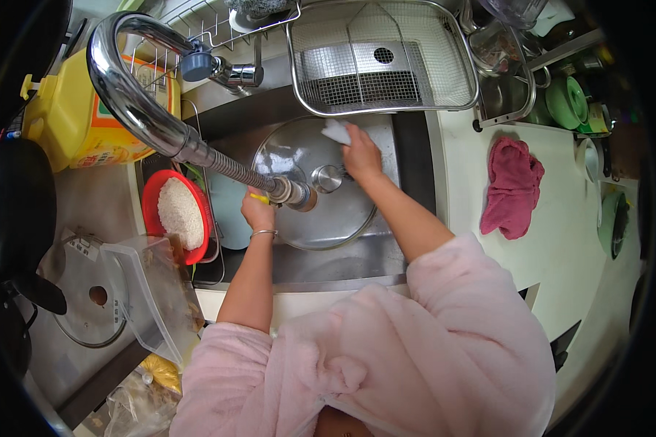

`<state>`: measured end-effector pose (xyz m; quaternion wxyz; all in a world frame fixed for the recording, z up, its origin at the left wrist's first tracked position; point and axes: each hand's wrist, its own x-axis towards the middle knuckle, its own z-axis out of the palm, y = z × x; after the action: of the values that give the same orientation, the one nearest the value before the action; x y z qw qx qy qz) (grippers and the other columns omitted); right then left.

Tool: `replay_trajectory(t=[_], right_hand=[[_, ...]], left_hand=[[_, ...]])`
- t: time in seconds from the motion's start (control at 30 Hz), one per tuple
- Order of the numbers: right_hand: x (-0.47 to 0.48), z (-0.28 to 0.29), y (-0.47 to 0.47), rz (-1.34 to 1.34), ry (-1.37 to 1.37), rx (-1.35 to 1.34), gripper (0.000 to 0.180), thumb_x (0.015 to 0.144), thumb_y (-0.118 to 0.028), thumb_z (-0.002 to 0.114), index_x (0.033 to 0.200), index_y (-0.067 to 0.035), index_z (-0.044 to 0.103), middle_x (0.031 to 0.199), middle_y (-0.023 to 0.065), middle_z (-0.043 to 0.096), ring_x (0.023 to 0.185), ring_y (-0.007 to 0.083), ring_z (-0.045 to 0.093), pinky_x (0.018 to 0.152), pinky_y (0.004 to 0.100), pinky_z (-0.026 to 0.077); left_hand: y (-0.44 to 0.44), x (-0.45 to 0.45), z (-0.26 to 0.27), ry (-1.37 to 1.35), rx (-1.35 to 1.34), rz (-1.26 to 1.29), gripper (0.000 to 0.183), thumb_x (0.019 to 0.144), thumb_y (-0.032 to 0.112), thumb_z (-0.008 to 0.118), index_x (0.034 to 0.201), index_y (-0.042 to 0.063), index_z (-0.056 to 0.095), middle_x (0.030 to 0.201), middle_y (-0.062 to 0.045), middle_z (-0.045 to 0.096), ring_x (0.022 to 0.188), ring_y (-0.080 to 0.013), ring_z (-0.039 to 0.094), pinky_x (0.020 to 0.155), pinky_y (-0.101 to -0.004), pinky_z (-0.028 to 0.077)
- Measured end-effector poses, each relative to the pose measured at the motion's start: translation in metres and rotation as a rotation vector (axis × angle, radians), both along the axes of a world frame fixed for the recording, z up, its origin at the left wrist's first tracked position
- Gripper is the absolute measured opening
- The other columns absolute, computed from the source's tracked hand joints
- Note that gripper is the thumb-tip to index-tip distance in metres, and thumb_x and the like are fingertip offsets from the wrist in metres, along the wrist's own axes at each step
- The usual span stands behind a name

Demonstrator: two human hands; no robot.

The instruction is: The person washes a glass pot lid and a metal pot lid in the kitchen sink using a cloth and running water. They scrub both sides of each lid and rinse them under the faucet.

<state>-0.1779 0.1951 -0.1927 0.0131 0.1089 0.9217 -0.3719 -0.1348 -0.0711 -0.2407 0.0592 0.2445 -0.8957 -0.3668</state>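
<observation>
In the steel sink lies a large round glass lid with a metal knob. My right hand pinches a crumpled white cloth or tissue over the lid's far right part. By the lid's left edge, my left hand has its fingers around a small yellow object, too covered to name. The flexible end of the chrome faucet hangs over the lid and hides part of my left fingers.
A wire-mesh basket spans the sink's far side. At left stand a red bowl of white rice, a yellow jug, a clear plastic bin and another glass lid. A dark-pink cloth lies on the right counter.
</observation>
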Motion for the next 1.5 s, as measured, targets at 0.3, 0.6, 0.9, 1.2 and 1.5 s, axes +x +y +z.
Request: replay_trajectory(t=[0.3,0.6,0.9,1.2,1.5], right_hand=[[-0.002,0.017,-0.037,0.231,-0.143,0.171,0.026,0.076,-0.016,0.053,0.101,-0.012,0.053,0.099,0.0157,0.055,0.095,0.0328,0.053,0.072,0.0464,0.047],[0.01,-0.058,0.02,-0.367,0.027,0.136,0.05,0.076,-0.03,0.061,0.119,-0.008,0.045,0.121,0.019,0.04,0.11,0.0375,0.041,0.092,0.0452,0.037],[-0.068,-0.003,-0.1,0.322,-0.167,0.083,0.027,0.078,-0.019,0.045,0.084,-0.008,0.069,0.109,0.0139,0.058,0.107,0.0279,0.049,0.091,0.0493,0.035],[0.077,0.027,-0.103,0.81,0.256,-0.184,0.036,0.075,-0.013,0.057,0.111,-0.008,0.056,0.123,0.0108,0.048,0.115,0.0269,0.045,0.094,0.0422,0.037],[0.087,0.008,-0.03,0.928,0.2,-0.224,0.029,0.086,-0.023,0.052,0.112,-0.014,0.057,0.127,0.0073,0.048,0.115,0.0249,0.046,0.09,0.0378,0.038]], left_hand=[[0.013,-0.002,0.012,0.049,-0.073,-0.102,0.024,0.08,0.024,0.061,0.08,0.001,0.058,0.076,-0.02,0.062,0.072,-0.0389,0.058,0.064,-0.0416,0.045],[0.005,-0.006,0.006,0.016,-0.046,-0.062,0.035,0.091,0.028,0.04,0.084,0.0,0.06,0.079,-0.024,0.061,0.081,-0.0437,0.057,0.069,-0.0477,0.044],[0.008,-0.018,0.037,-0.078,0.223,-0.015,0.04,0.089,0.034,0.039,0.085,0.0,0.059,0.078,-0.02,0.063,0.075,-0.038,0.06,0.069,-0.0442,0.045],[-0.011,-0.039,0.028,-0.222,0.945,0.075,0.023,0.084,0.026,0.049,0.081,0.004,0.055,0.066,-0.008,0.057,0.059,-0.016,0.058,0.051,-0.0307,0.046],[0.01,-0.054,0.087,-0.252,0.604,-0.349,0.025,0.088,0.024,0.047,0.084,0.002,0.057,0.063,-0.006,0.056,0.044,-0.0145,0.052,0.039,-0.0269,0.039]])
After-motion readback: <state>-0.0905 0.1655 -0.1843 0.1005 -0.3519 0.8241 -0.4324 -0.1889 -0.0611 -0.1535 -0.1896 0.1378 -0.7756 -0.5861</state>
